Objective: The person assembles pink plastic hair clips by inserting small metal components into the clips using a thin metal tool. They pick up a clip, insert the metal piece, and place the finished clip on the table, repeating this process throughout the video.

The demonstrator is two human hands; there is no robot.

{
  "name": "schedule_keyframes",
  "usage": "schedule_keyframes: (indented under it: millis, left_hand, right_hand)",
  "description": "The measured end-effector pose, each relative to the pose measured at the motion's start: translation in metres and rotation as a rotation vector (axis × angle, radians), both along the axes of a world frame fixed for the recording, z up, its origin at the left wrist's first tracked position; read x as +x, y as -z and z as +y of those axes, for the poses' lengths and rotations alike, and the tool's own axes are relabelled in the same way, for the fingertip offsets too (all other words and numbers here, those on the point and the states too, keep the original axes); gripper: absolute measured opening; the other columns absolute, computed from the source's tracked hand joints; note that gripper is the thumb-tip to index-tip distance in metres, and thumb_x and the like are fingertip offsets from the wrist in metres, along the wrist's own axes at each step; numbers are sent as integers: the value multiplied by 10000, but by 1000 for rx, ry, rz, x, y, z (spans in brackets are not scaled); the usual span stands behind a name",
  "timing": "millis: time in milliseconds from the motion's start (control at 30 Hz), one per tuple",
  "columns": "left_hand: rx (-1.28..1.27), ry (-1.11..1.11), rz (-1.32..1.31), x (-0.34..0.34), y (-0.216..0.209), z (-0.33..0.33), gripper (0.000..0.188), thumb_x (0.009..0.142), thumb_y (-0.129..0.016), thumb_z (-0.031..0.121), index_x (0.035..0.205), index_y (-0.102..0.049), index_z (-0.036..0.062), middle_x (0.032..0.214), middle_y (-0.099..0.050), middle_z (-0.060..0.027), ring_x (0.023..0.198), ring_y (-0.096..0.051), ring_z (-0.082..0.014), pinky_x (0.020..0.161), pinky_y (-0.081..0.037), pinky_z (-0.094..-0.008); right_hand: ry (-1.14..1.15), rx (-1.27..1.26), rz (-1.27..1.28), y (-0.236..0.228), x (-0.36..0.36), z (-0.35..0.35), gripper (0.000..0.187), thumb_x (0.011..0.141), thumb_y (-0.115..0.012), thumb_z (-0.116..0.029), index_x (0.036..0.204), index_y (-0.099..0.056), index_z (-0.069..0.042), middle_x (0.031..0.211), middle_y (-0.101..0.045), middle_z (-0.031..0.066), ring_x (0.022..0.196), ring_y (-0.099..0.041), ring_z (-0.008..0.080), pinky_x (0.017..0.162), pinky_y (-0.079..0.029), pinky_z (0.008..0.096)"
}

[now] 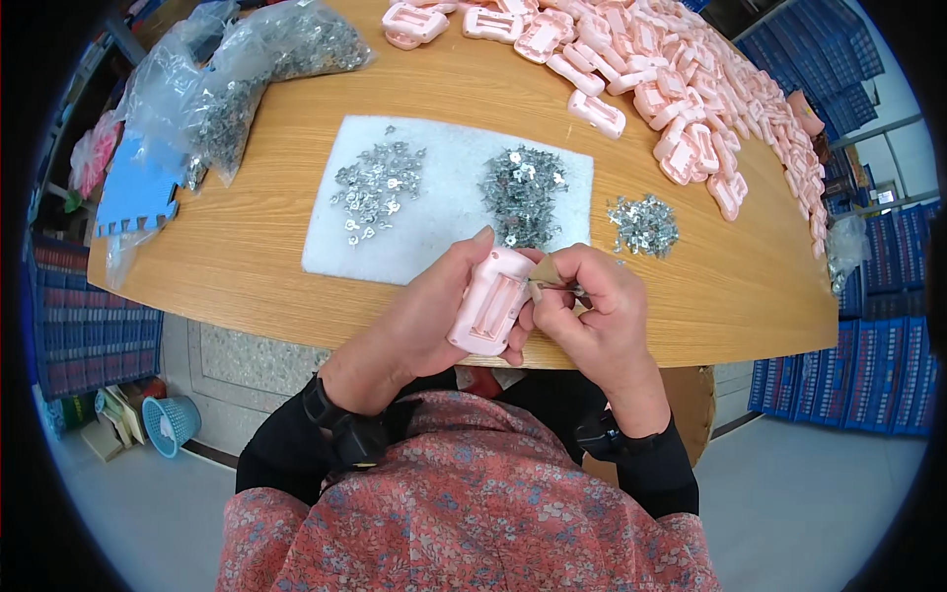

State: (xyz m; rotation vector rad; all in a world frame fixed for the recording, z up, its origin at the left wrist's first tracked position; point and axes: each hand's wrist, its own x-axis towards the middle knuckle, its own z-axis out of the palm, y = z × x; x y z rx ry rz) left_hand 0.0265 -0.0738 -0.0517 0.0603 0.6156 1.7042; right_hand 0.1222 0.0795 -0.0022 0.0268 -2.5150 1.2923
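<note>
Clasping a pink oblong plastic casing (490,304), left fingers (473,253) flank right fingers (595,271) pinching thin grey metal (563,288); slackness could drop it.

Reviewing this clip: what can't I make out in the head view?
Head view, throughout:
Far side of the pink casing: turned away, against the left hand.
Thin item in the right hand: mostly hidden by that grip, too small to identify.
Single pieces within the dense metal heap: too small, overlapping.
Pile of pink casings: cut off by the top edge.
</note>
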Motion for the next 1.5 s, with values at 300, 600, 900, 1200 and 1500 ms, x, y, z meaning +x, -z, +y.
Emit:
schedule_keyframes:
  millis: [300, 600, 900, 1200, 1500]
  left_hand:
    - [-15, 10, -1, 0, 3, 0, 612, 1042, -208, 529, 1332, -462, 54, 833, -633, -115, 671, -652, -225, 624, -573, -404]
    - [126, 20, -47, -6, 14, -5, 682, 1024, -239, 575, 1392, -466, 48, 950, -666, -162, 751, -681, -250, 691, -582, -409]
    - [123, 30, 2, -8, 16, -6, 699, 1026, -223, 574, 1396, -461, 31, 963, -670, -168, 771, -690, -259, 709, -581, -401]
    - [50, -18, 0, -5, 8, -3, 649, 1042, -193, 519, 1354, -490, 33, 902, -647, -111, 752, -667, -232, 670, -586, -383]
    - [81, -281, 342, -7, 4, 1, 610, 1033, -236, 478, 1382, -467, 33, 977, -632, -120, 894, -631, -215, 825, -513, -353]
  right_hand:
    - [46, -325, -148, 14, 1, 1, 69, 858, -640, 4, 891, -583, 25, 767, -595, 13, 747, -634, 59, 631, -515, 223]
    - [98, -487, -160, 11, 7, 4, 33, 878, -616, 6, 889, -585, 4, 787, -567, -39, 729, -483, 14, 633, -420, 183]
    - [103, -446, -152, 21, 11, 3, 37, 879, -620, -11, 891, -587, -2, 771, -561, -47, 708, -483, 5, 600, -409, 173]
    - [107, -348, -125, 18, 6, 0, 36, 875, -617, 13, 899, -591, 11, 764, -591, -22, 680, -496, 3, 582, -424, 180]
    - [126, -674, -237, 20, 18, -6, 32, 893, -625, -24, 908, -602, -7, 848, -586, -34, 744, -497, 21, 676, -407, 163]
